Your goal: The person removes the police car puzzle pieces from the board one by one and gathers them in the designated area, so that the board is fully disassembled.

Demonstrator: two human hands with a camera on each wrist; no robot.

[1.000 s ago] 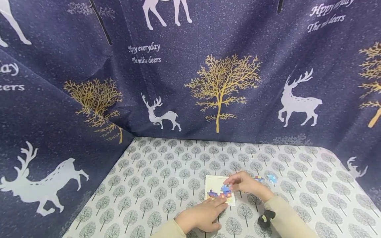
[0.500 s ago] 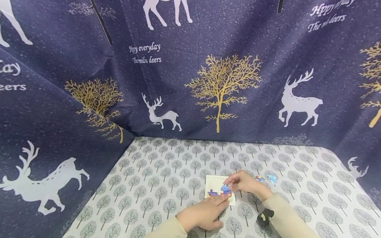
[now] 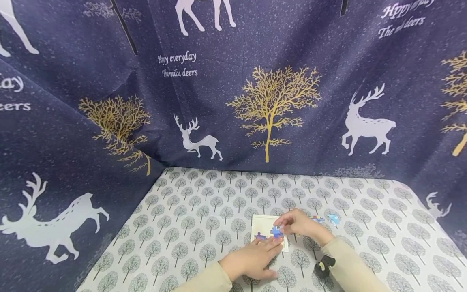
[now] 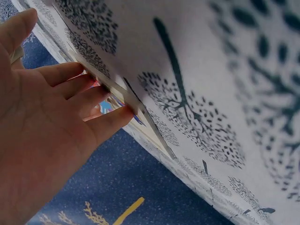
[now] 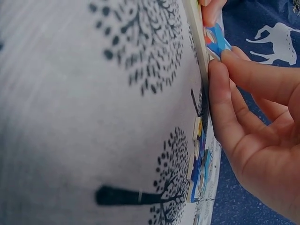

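A square, pale puzzle board (image 3: 262,221) lies on the cloth in the head view, a purple puzzle piece (image 3: 260,235) on its left part. Between thumb and fingertips, my right hand (image 3: 300,225) pinches a blue puzzle piece (image 5: 216,41) at the board's right side; the piece stands tilted up from the board in the right wrist view. My left hand (image 3: 253,258) lies with fingers extended, its fingertips resting over the board's lower part and hiding what is under them. The left wrist view shows those fingertips along the board's edge (image 4: 149,126).
Loose puzzle pieces lie right of the board: a multicoloured one (image 3: 318,219) and a light blue one (image 3: 333,220). More pieces (image 5: 198,157) show below the right hand in its wrist view. A dark deer-print curtain (image 3: 233,121) rises behind the tree-print tablecloth (image 3: 204,211).
The left hand has slid a little up and to the right, its fingers now covering the red lower area by the blue piece. The right hand has hardly moved.
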